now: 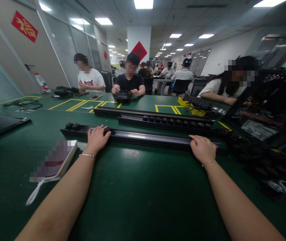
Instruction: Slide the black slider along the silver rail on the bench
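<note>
A long black rail (148,136), a channel with a shiny inner floor, lies crosswise on the green table in front of me. My left hand (97,139) grips it left of its middle, fingers over the channel. Right beside that thumb sits a small black part (108,130) in the channel, partly covered by the hand. Two more small black parts (72,125) stand at the rail's left end. Near the right end, my right hand (203,147) holds the rail, its fingertips on the edge; the lower fingers are curled and partly hidden.
Behind it lie a second rail (133,121) bearing several black round parts and a longer black bar (123,112). A white-cased phone (67,157) lies by my left forearm. Dark parts (253,160) are heaped at right. Several people sit around, one person (129,82) opposite.
</note>
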Motion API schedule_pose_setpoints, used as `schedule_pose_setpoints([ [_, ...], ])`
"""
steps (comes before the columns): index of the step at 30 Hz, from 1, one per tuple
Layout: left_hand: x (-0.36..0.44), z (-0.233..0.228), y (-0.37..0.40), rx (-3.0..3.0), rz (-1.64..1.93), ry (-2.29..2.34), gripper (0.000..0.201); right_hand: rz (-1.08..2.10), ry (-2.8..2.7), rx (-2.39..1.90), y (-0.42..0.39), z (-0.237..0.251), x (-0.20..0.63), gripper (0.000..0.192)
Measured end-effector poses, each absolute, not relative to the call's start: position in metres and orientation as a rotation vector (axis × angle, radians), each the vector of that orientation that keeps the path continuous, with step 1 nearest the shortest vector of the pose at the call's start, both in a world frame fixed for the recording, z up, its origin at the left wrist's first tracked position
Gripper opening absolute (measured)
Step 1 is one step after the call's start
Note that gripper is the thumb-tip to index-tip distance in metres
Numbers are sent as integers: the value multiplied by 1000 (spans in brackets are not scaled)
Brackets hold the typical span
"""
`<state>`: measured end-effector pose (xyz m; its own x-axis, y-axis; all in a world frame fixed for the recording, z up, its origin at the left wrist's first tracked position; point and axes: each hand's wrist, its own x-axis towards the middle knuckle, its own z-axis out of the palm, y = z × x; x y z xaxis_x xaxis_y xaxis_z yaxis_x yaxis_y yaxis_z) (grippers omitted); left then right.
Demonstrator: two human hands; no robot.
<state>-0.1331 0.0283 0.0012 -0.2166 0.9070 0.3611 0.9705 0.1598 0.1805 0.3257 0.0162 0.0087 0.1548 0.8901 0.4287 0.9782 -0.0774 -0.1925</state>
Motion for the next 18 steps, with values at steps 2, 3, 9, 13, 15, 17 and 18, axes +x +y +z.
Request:
schedule_pose_setpoints([
  [2,-132,2,27,-1871,-547,-2263,55,-272,-1770,-2008,16,9,325,41],
  [3,-132,3,27,-1880,-542,-2262,55,-271,-1770,-2006,16,9,325,41],
  [9,-130,4,26,-1914,-513,-2246,53,-285,-1784,-2002,17,8,327,40],
  [13,-129,3,27,-1907,-510,-2233,53,-296,-1799,-1999,18,7,329,40],
  [15,-128,2,27,-1904,-503,-2220,53,-309,-1797,-1997,18,7,328,40],
  [17,-127,2,28,-1914,-485,-2198,54,-317,-1793,-1995,18,7,328,40],
  [18,-127,2,28,-1917,-476,-2187,55,-318,-1791,-1994,18,7,328,40],
])
